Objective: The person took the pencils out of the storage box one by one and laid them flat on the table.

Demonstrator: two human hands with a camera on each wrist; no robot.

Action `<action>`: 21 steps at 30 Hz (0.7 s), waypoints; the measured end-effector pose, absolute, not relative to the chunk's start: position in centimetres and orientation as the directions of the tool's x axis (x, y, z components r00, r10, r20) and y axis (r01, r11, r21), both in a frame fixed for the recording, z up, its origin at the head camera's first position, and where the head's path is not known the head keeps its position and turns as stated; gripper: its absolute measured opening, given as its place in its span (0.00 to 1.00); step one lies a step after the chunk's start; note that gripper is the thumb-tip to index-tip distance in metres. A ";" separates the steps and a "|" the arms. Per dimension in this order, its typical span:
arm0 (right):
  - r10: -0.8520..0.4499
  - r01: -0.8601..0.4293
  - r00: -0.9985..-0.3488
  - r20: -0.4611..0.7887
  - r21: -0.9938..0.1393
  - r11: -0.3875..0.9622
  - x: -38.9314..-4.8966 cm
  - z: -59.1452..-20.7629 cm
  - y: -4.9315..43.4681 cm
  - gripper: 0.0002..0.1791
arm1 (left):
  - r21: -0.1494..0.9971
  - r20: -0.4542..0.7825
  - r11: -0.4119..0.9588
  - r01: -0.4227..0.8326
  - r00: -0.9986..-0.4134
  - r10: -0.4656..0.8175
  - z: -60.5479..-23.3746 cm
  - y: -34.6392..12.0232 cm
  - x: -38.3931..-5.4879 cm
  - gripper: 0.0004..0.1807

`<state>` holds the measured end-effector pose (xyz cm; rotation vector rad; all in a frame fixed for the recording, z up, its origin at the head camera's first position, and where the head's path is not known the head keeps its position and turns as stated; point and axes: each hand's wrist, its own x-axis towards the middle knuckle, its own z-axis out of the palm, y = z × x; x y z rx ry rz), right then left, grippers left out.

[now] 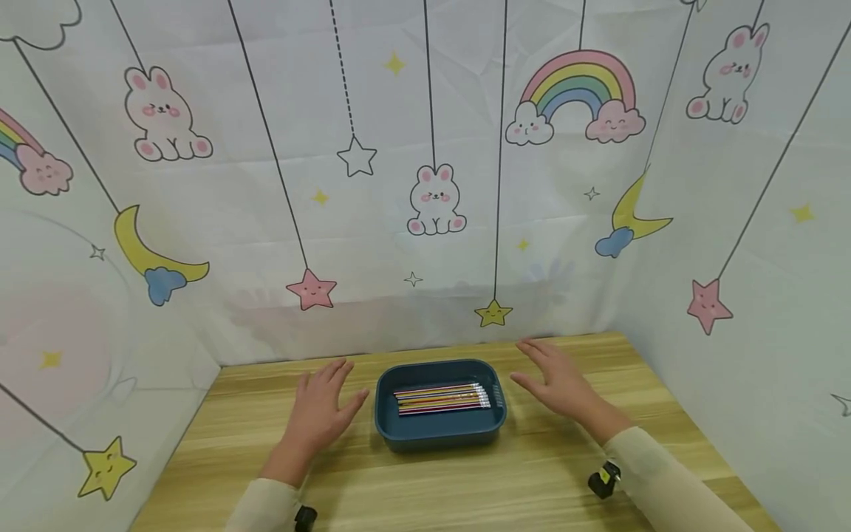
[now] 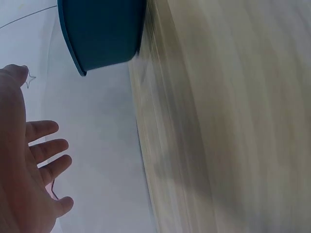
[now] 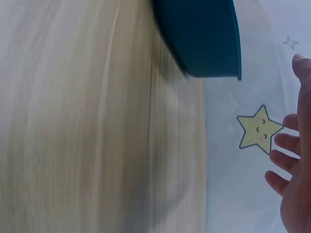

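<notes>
A dark blue-green tray (image 1: 439,438) with rounded corners sits on the wooden table. Several striped pencils (image 1: 442,399) lie side by side inside it, their pale ends toward the right. To the tray's left is my left hand (image 1: 320,410), fingers spread and apart from it. My right hand (image 1: 561,384) hovers on the other side, its fingers extended and touching nothing. Both wrist views show a part of the tray's outside (image 2: 104,34) beyond each hand; the pencils are hidden there.
The light wooden table (image 1: 425,488) reaches back to a white cloth (image 1: 372,236) printed with bunnies, stars, moons and rainbows. That cloth also hangs along the left and right sides. Each sleeved wrist carries a small black device (image 1: 603,480).
</notes>
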<state>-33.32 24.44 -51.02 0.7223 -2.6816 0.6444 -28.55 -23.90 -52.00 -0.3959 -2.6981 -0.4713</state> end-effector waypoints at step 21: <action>-0.440 -0.572 -0.819 0.370 -0.460 0.679 -32.4 -50.4 21.5 0.39 | 0.428 0.311 0.817 0.386 -0.912 0.269 -51.3 -19.4 -27.8 0.46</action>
